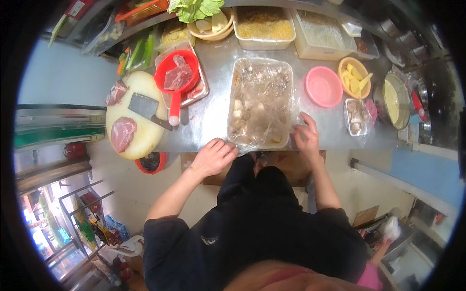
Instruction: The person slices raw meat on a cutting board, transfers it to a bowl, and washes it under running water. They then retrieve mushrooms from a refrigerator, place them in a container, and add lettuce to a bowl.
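Before me stands a rectangular pale tray (pixel 261 142) of greyish-brown food pieces, perhaps cut mushrooms. Clear plastic film (pixel 262 105) lies wrinkled over its top and hangs past the near left corner. My left hand (pixel 216 156) has its fingers curled around the film at that corner, by the table's front edge. Beside the tray's right side is my right hand (pixel 307 136), fingers bent and partly spread, the tips close to the film's edge. Whether those fingertips pinch the film cannot be made out.
A cleaver (pixel 143 105) and raw meat (pixel 123 134) lie on a round cutting board (pixel 145 140) at left. A red strainer (pixel 176 105) holds more meat. To the right sit a pink bowl (pixel 323 87) and a small wrapped tray (pixel 356 116). Another person's arm (pixel 380 251) shows behind.
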